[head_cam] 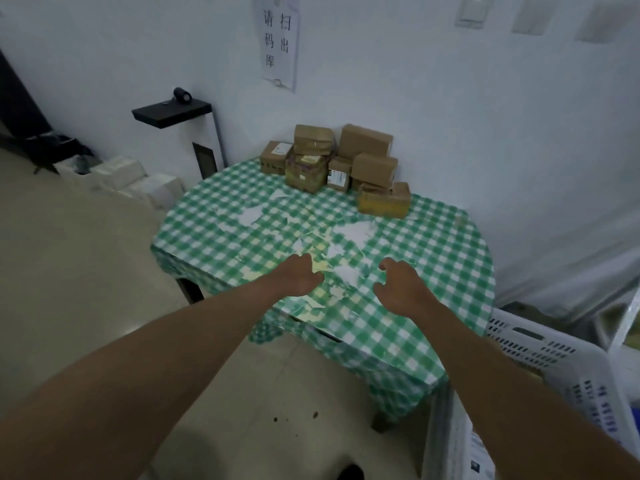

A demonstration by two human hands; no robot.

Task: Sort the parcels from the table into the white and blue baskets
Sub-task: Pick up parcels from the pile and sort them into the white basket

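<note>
Parcels (pixel 334 164) piled on table (pixel 433 244); white basket (pixel 554 355) contents hidden; both hands' grip loose, empty.

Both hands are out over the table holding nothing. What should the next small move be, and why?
Probably reach further forward to the parcels. The left hand and right hand hover empty over the near part of the table, while the parcels sit stacked at the far edge by the wall.

White wall (pixel 450 98) with paper notice (pixel 278 43), beige floor (pixel 69 254).
</note>
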